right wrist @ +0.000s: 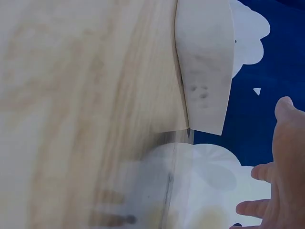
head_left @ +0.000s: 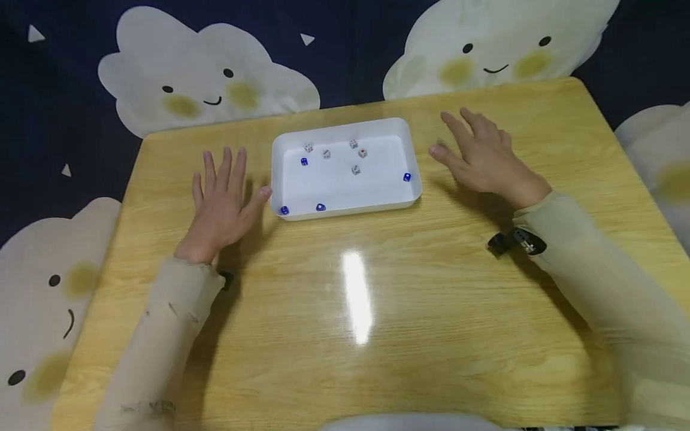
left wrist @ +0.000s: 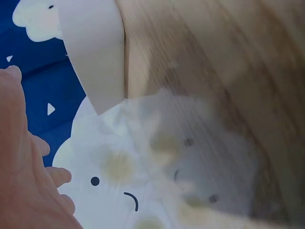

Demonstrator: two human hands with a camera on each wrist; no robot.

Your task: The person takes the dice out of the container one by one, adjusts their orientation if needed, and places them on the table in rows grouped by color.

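A shallow white tray [head_left: 339, 188] lies on the wooden table with several dice inside. White dice [head_left: 356, 170] are grouped toward its far side. Of the blue dice, one blue die [head_left: 304, 161] is at the far left, another [head_left: 406, 177] by the right wall, and two along the near wall. My left hand [head_left: 218, 206], fingers spread and straight, is left of the tray, its thumb tip right at the rim. To the right, my right hand [head_left: 485, 155] is held apart from the tray with fingers extended and nothing in it. Both wrist views show the tray's outer wall [left wrist: 95, 52].
The light wooden table [head_left: 431, 299] has a glossy top with a bright reflection in front of the tray. Behind it hangs a dark blue cloth [head_left: 350, 54] with smiling white clouds. A small black object [head_left: 498, 244] is by the right sleeve cuff.
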